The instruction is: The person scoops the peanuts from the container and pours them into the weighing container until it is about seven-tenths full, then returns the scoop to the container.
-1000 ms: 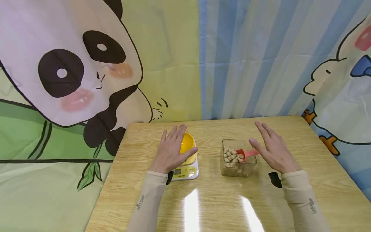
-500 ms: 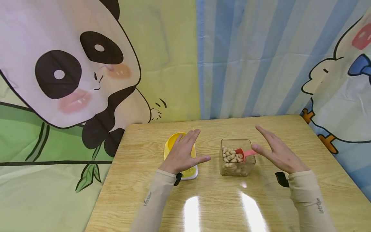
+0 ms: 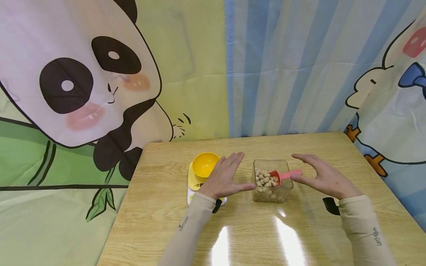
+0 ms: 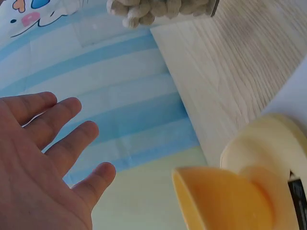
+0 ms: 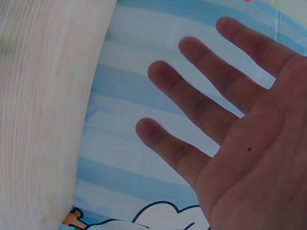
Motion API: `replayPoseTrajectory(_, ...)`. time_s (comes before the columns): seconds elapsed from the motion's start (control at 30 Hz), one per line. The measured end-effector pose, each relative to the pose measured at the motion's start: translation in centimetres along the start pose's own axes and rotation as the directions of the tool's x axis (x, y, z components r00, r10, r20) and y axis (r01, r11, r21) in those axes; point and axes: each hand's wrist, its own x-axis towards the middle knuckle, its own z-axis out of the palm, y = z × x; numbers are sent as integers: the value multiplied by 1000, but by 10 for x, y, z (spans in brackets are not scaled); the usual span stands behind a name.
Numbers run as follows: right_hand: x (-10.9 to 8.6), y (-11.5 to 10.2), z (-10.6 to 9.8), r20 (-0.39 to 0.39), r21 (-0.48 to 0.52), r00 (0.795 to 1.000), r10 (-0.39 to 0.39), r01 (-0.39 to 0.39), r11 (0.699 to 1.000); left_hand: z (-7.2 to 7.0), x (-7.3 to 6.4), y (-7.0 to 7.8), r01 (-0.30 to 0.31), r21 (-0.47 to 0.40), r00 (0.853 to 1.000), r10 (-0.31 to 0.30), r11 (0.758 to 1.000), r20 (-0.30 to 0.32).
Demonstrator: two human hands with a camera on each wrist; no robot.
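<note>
A clear square container (image 3: pixel 271 195) of peanuts in their shells (image 3: pixel 264 179) stands on the wooden table, with a red scoop (image 3: pixel 286 175) lying in it, handle over the right rim. Left of it, a yellow bowl (image 3: pixel 205 164) rests on a yellow-and-white kitchen scale (image 3: pixel 194 181). My left hand (image 3: pixel 226 179) hovers between scale and container, fingers spread, thumb towards the container; it hides part of the scale. Just right of the container, my right hand (image 3: pixel 324 179) is held with thumb and fingers apart, thumb at the scoop handle's end. Both wrist views show spread fingers holding nothing.
Behind the wooden table (image 3: pixel 159 221) hangs a curtain (image 3: pixel 283 74) printed with a panda and stripes. The table's far edge lies close to it. A dark strap device (image 3: pixel 331 205) sits at my right wrist.
My left hand has moved right, off the scale towards the container, uncovering the yellow bowl. My right hand has shifted slightly right and down, showing more of the scoop handle.
</note>
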Motion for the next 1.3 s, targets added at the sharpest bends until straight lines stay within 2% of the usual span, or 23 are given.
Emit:
replayPoseTrajectory(0.3, -2, -3, 1, -45, -58, 996, -75, 72, 996, 14, 12, 8, -36, 45, 999, 35, 998, 26)
replayPoseTrajectory(0.43, -1, -4, 0, -51, -70, 995, -82, 78, 995, 17, 16, 10, -42, 78, 999, 39, 996, 32)
replayPoseTrajectory(0.6, 0, -3, 1, -52, -77, 994, -92, 88, 993, 22, 21, 13, -58, 73, 998, 55, 996, 41)
replayPoseTrajectory(0.8, 1, -2, 3, -41, -77, 994, -96, 93, 993, 28, 26, 16, -86, 57, 995, 84, 995, 48)
replayPoseTrajectory(1.13, 3, -3, 2, -30, -100, 992, -124, 120, 988, 33, 31, 20, -81, 62, 995, 77, 995, 64)
replayPoseTrajectory(1.3, 7, -7, 0, 10, -103, 993, -120, 120, 987, 34, 33, 21, -83, 75, 995, 78, 994, 62)
